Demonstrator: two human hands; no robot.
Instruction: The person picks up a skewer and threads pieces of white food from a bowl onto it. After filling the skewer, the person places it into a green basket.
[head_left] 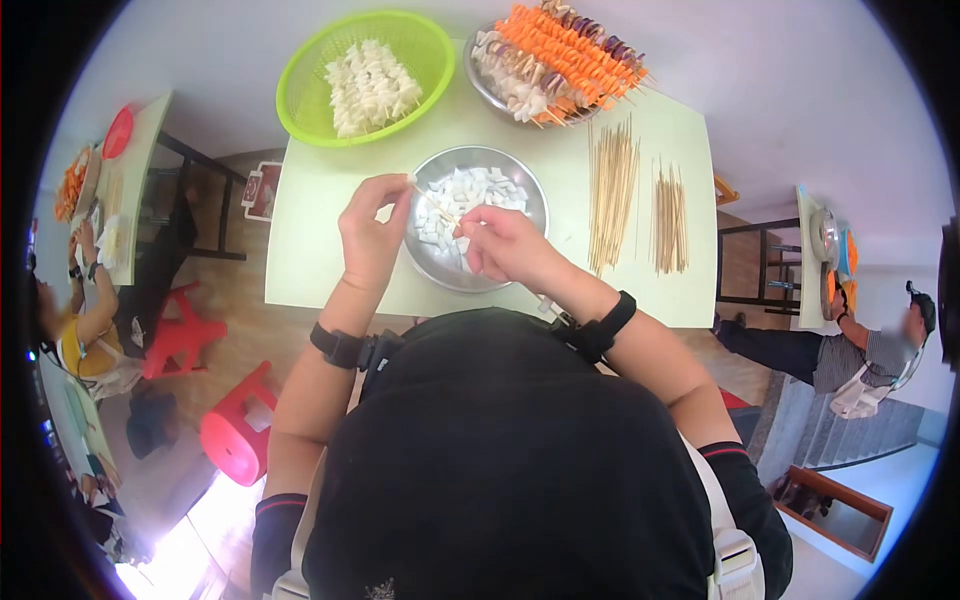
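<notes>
Over the left rim of a steel bowl (541,205), my left hand (375,225) pinches a small white food piece (411,179) between thumb and finger. A thin bamboo skewer (436,207) runs slantwise from that piece to my right hand (508,243), whose fingers are closed round its other end above the bowl. Whether the tip has gone into the piece is too small to tell. Loose white chunks (484,188) fill much of the bowl beneath both hands.
A green basket (290,105) with white skewers (368,88) stands back left. Behind the bowl is a metal basin (478,85) of orange and mixed skewers (570,58). Bare bamboo sticks (612,195) lie in two bundles at right. People work at side tables; red stools (238,430) stand left.
</notes>
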